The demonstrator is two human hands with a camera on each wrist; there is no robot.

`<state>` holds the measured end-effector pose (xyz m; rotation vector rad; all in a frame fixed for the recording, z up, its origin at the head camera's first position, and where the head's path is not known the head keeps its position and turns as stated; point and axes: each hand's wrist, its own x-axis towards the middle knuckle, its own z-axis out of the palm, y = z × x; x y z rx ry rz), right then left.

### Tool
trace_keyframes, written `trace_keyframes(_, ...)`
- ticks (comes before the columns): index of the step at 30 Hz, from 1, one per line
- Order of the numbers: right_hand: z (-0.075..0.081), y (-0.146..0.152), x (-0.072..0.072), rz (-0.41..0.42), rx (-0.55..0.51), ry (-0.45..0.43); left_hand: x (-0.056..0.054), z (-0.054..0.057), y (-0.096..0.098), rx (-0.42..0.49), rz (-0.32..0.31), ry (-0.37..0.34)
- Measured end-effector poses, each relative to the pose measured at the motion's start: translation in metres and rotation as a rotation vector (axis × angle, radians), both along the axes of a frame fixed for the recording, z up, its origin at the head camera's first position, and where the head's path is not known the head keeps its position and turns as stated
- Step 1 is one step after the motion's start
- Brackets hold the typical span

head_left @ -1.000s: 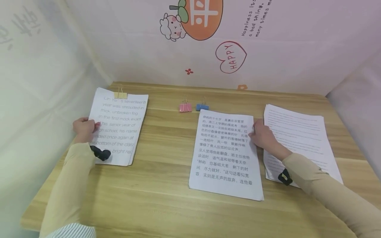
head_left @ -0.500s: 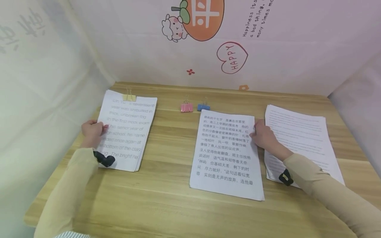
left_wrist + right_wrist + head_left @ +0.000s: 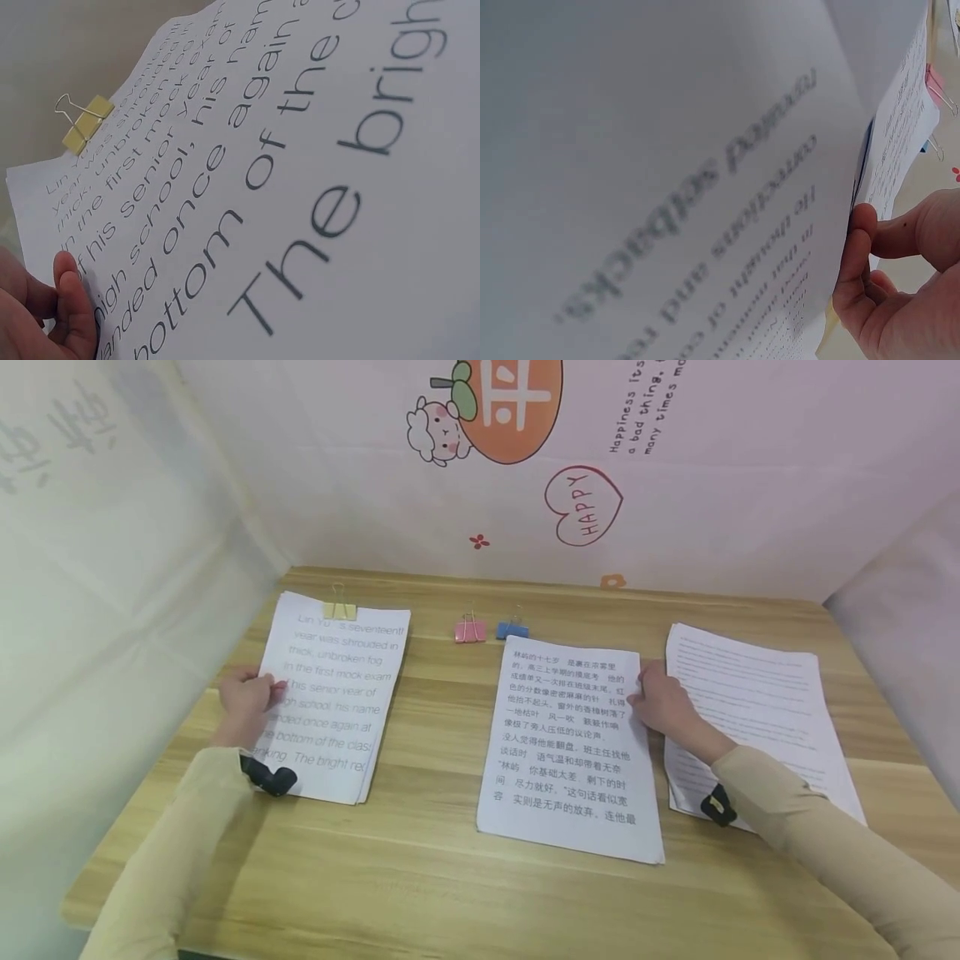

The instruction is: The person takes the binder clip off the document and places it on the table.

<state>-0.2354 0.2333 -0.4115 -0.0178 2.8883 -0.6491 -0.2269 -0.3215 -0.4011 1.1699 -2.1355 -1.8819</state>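
Note:
In the head view my left hand (image 3: 246,700) grips the left edge of a paper stack (image 3: 341,727) with large English print. A yellow binder clip (image 3: 340,611) sits on its top edge; in the left wrist view, fingertips (image 3: 67,289) lie over the print. My right hand (image 3: 663,700) pinches the right edge of the middle paper stack (image 3: 570,760), printed with Chinese text. In the right wrist view its curled fingers (image 3: 853,262) show at the paper edge. Close to that hand lies a third stack (image 3: 750,693) with small print, partly covered by the right forearm.
A pink binder clip (image 3: 470,631) and a blue binder clip (image 3: 512,630) stand behind the middle stack. The wooden table (image 3: 420,860) meets a white printed cloth wall (image 3: 360,502) at the back, with cloth on both sides.
My left hand has slid the clipped stack to the right and slightly toward the front. The right hand and the other two stacks have stayed put.

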Motion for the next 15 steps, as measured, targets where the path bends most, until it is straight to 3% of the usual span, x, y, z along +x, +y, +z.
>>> trace_keyframes(15,0.005,-0.001,0.001,0.015,-0.029,0.000,0.007,-0.002,0.022,0.017,0.018,0.034)
